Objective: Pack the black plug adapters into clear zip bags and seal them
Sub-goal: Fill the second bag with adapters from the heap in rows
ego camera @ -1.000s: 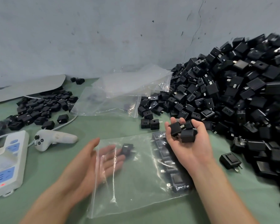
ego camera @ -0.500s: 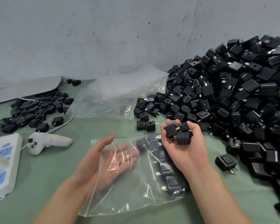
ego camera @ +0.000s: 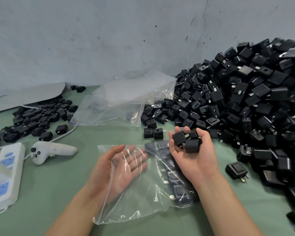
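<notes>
clear zip bag (ego camera: 140,198) lay flat on the green counter (ego camera: 58,184), with the left hand (ego camera: 121,167) inside it, palm up, fingers straight. the right hand (ego camera: 192,157) cupped a few black plug adapters (ego camera: 186,140) just above the bag's right side, where a row of adapters (ego camera: 175,184) lay inside.

A zip bag (ego camera: 140,205) lies front and centre on the table (ego camera: 58,193), with the left hand (ego camera: 121,166) inside it. A row of adapters (ego camera: 177,189) runs along its right edge, under the right hand (ego camera: 194,160), which holds loose adapters (ego camera: 187,140). A large pile (ego camera: 245,99) fills the right. Spare bags (ego camera: 126,101) lie behind, and a smaller pile (ego camera: 39,116), controller (ego camera: 53,150) and power strip (ego camera: 2,176) lie to the left.
</notes>
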Motion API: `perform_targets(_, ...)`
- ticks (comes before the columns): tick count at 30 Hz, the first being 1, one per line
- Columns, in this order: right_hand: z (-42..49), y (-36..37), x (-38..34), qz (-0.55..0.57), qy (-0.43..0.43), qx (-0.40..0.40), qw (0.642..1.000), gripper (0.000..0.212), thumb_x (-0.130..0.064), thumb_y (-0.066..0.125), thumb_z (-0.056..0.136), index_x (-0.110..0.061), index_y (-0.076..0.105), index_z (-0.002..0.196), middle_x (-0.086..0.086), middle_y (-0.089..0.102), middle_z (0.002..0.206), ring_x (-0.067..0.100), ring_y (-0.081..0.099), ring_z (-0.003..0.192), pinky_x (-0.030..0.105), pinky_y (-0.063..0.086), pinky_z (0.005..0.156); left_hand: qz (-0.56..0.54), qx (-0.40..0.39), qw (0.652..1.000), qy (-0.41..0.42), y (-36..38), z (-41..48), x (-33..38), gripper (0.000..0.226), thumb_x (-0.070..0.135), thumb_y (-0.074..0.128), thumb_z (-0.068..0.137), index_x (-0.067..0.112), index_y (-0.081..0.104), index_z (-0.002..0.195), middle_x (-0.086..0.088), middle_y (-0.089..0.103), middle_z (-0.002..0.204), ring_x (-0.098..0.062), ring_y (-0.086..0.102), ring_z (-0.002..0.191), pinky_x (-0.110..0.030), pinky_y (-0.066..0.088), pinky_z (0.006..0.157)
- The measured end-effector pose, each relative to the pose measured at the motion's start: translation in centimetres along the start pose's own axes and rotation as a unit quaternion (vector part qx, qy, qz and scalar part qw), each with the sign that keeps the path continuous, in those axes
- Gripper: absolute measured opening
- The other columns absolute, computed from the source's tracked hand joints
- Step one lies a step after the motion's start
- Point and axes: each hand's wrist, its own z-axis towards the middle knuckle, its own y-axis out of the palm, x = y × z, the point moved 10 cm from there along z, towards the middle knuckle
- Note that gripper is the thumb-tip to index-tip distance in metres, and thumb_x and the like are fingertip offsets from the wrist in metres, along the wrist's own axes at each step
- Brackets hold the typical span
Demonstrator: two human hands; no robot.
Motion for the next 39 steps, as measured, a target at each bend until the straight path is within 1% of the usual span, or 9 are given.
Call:
perform_targets(6, 0.0, 0.0, -0.1, -0.01, 0.0, 0.005, 1.0, 0.02, -0.034, 0.057, 0.093, -0.016, 0.061, 0.101, 0.009, 0.073, 0.106, 0.03, 0.071, 0.098, 0.032, 0.056, 0.077, -0.003, 0.032, 0.999, -0.006, -1.0, -0.5, 0.4, 0.051, 0.025, 0.058, 0.089, -0.006, 0.053, 0.129, -0.029, 0.063, 0.127, -0.041, 0.064, 0.116, -0.05, 0.046, 0.104)
perform_targets(10, -0.5, 0.8, 0.4, -0.016, 0.007, -0.014, 1.0, 0.026, -0.033, 0.06, 0.095, -0.008, 0.063, 0.101, 0.014, 0.071, 0.107, 0.033, 0.07, 0.096, 0.034, 0.058, 0.076, 0.122, 0.142, 0.982, 0.011, -4.0, -3.1, 3.6, 0.028, 0.02, 0.056, 0.094, -0.004, 0.062, 0.108, -0.025, 0.07, 0.115, -0.033, 0.072, 0.095, -0.04, 0.062, 0.074)
perform_targets(13, -1.1, 2.0, 2.0, -0.015, 0.046, -0.041, 0.998, 0.035, -0.035, 0.06, 0.096, -0.002, 0.063, 0.107, 0.018, 0.07, 0.106, 0.036, 0.069, 0.097, 0.039, 0.059, 0.08, 0.412, 0.32, 0.826, 0.216, -6.0, -8.2, 10.3, 0.022, 0.021, 0.056, 0.097, 0.021, 0.062, 0.118, -0.008, 0.074, 0.101, -0.016, 0.072, 0.081, -0.037, 0.057, 0.078)
perform_targets(15, -1.5, 2.7, 3.4, -0.021, 0.074, -0.051, 0.996, 0.039, -0.037, 0.059, 0.096, -0.001, 0.064, 0.11, 0.02, 0.07, 0.108, 0.038, 0.069, 0.101, 0.045, 0.058, 0.088, 0.466, 0.305, 0.762, 0.329, -3.3, -11.0, 11.9, 0.022, 0.023, 0.058, 0.095, 0.037, 0.063, 0.112, 0.001, 0.07, 0.093, -0.003, 0.066, 0.073, -0.03, 0.051, 0.072)
perform_targets(19, -2.8, 3.9, 6.8, -0.035, 0.13, -0.073, 0.988, 0.037, -0.035, 0.056, 0.094, -0.007, 0.063, 0.116, 0.02, 0.068, 0.121, 0.04, 0.066, 0.113, 0.058, 0.05, 0.099, 0.522, 0.16, 0.765, 0.34, 2.4, -9.4, 8.2, 0.018, 0.032, 0.061, 0.094, 0.045, 0.064, 0.105, 0.011, 0.067, 0.084, -0.006, 0.062, 0.064, -0.021, 0.05, 0.057)
perform_targets(23, -4.0, 5.1, 9.4, -0.025, 0.18, -0.112, 0.977, 0.036, -0.035, 0.053, 0.096, -0.007, 0.058, 0.118, 0.022, 0.064, 0.13, 0.038, 0.065, 0.113, 0.058, 0.05, 0.098, 0.606, 0.124, 0.722, 0.31, 4.1, -6.9, 4.4, 0.032, 0.043, 0.059, 0.093, 0.053, 0.054, 0.123, 0.014, 0.059, 0.092, -0.001, 0.059, 0.078, -0.011, 0.042, 0.067)
perform_targets(30, -3.9, 5.2, 10.9, -0.018, 0.2, -0.086, 0.976, 0.037, -0.033, 0.055, 0.096, -0.003, 0.057, 0.118, 0.029, 0.065, 0.123, 0.041, 0.069, 0.104, 0.054, 0.057, 0.085, 0.583, 0.163, 0.715, 0.351, 3.2, -7.7, 5.4, 0.03, 0.038, 0.069, 0.085, 0.047, 0.043, 0.098, 0.023, 0.062, 0.088, 0.002, 0.059, 0.074, -0.01, 0.041, 0.062)
perform_targets(33, -3.5, 5.1, 10.6, -0.014, 0.197, -0.064, 0.978, 0.035, -0.03, 0.056, 0.095, -0.002, 0.058, 0.115, 0.028, 0.066, 0.12, 0.042, 0.068, 0.107, 0.054, 0.051, 0.096, 0.542, 0.18, 0.741, 0.353, 1.6, -8.4, 7.0, 0.034, 0.031, 0.072, 0.086, 0.048, 0.048, 0.102, 0.035, 0.06, 0.098, 0.002, 0.062, 0.078, -0.01, 0.044, 0.062)
perform_targets(39, -1.8, 3.7, 5.7, -0.014, 0.115, -0.03, 0.993, 0.035, -0.028, 0.056, 0.096, 0.002, 0.06, 0.115, 0.025, 0.069, 0.116, 0.04, 0.07, 0.103, 0.049, 0.054, 0.09, 0.556, 0.31, 0.702, 0.318, -7.8, -11.8, 11.6, 0.039, 0.009, 0.071, 0.088, 0.042, 0.053, 0.096, 0.005, 0.06, 0.104, -0.003, 0.061, 0.078, -0.019, 0.043, 0.065)
